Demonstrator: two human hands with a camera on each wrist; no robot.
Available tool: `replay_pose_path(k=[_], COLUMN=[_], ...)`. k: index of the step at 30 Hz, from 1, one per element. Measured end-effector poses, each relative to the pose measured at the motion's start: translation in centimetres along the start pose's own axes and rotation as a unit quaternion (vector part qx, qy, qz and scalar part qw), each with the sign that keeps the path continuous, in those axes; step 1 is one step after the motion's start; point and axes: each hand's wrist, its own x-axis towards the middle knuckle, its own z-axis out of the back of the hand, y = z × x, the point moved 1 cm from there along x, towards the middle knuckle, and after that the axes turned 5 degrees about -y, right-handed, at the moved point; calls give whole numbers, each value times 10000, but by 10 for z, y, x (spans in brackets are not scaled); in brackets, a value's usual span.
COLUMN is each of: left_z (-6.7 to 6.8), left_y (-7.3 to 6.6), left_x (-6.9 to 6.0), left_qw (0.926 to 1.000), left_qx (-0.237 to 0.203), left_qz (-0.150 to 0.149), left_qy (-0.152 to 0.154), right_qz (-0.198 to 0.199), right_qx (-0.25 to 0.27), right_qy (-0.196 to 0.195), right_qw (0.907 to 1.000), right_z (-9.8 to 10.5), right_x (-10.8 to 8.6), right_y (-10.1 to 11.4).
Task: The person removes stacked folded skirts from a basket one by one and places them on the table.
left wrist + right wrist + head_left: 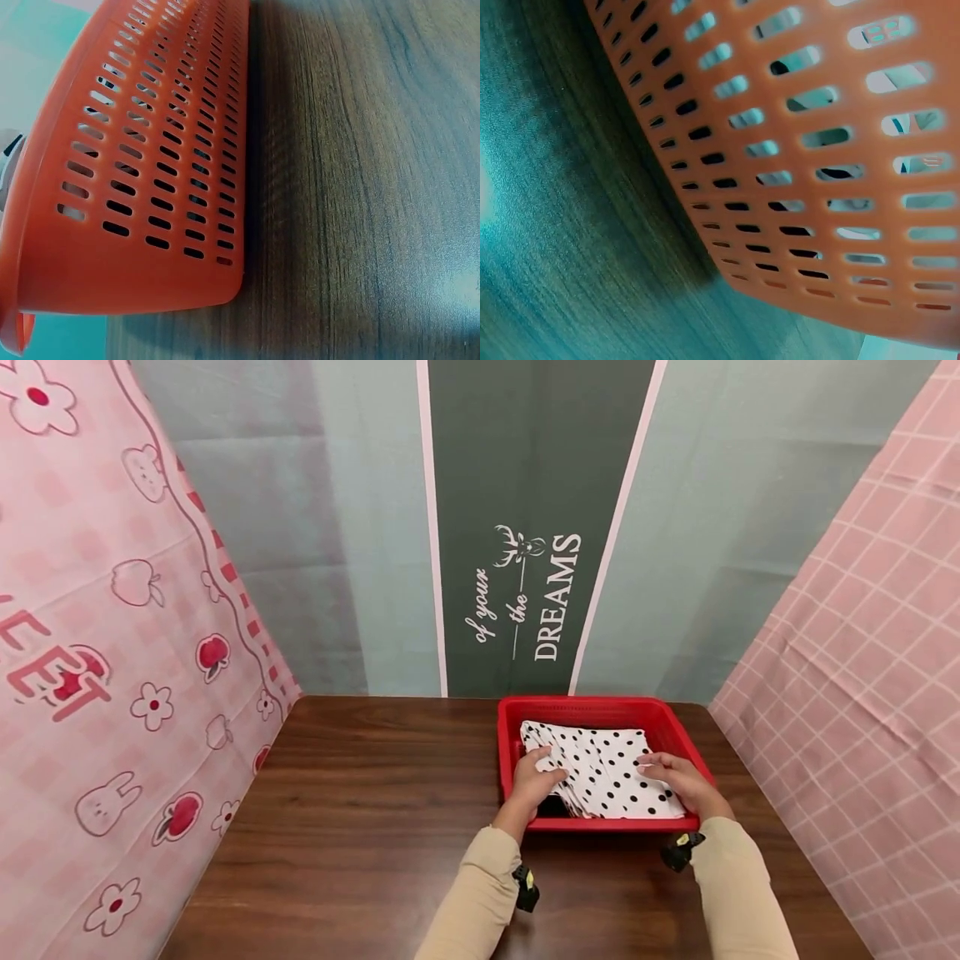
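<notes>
A folded white cloth with black polka dots point(600, 768) lies inside a red plastic basket point(600, 824). My left hand point(534, 779) reaches over the basket's near left side and rests on the cloth's left part, thumb and fingers spread apart. On the right, my right hand point(681, 779) touches the cloth's right side with fairly straight fingers. Something black point(553, 807) shows under the cloth at the near left corner. Both wrist views show the slotted basket wall point(150, 150) from outside, and neither hand appears there.
The basket stands on a brown wooden table point(360, 827), towards its back right. Behind the table hangs a grey-green curtain point(382, 527) with a dark printed band. Pink patterned cloths hang at the left point(150, 635) and right point(847, 635).
</notes>
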Motion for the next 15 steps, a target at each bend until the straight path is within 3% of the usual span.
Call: replay_pose_path(k=[6,15], left_z=[0,1], left_y=[4,3], left_x=[-1,-1], left_qw=[9999,9999], left_qx=[-78,-5], left_qz=[-71,2], left_qy=[33,113], right_qz=[-10,55], right_qx=[-223,-68], right_qy=[-41,-116], right_qw=[9997,9999], right_z=[-2,-2], right_x=[3,2], right_y=[-6,-3])
